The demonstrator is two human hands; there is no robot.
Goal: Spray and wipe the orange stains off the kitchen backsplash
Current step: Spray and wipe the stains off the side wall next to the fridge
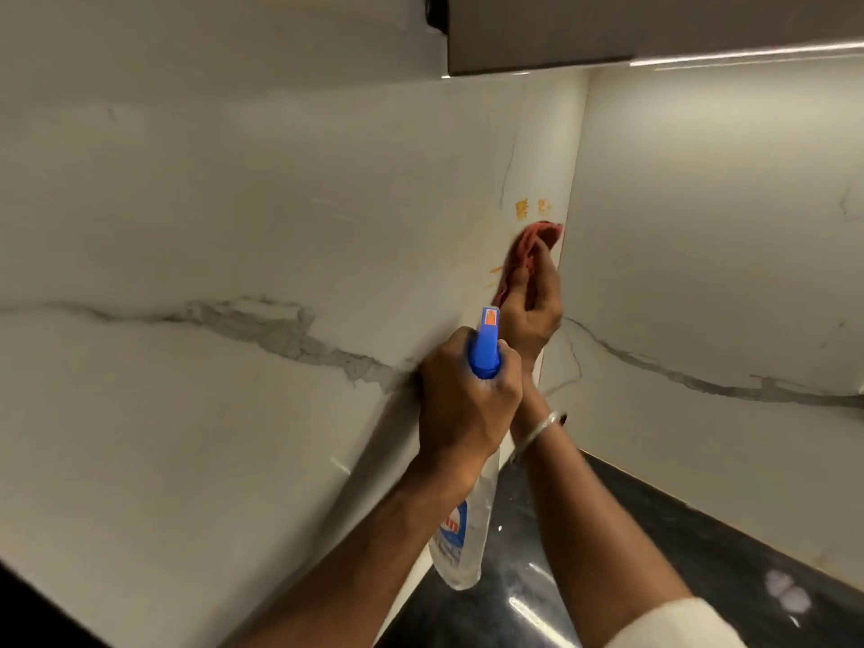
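Note:
Orange stains (530,209) mark the white marble backsplash (280,236) close to the inner corner, with fainter orange smears (494,273) lower down. My right hand (535,301) holds a reddish cloth (537,238) against the backsplash just below the upper stains. My left hand (463,399) grips the neck of a clear spray bottle (467,540) with a blue trigger head (485,343), held in front of the wall below the cloth. A thin bangle sits on my right wrist.
A second marble wall (724,254) meets the backsplash at the corner. A glossy black countertop (654,554) runs below. A dark wall cabinet (608,30) with an under-cabinet light strip hangs above.

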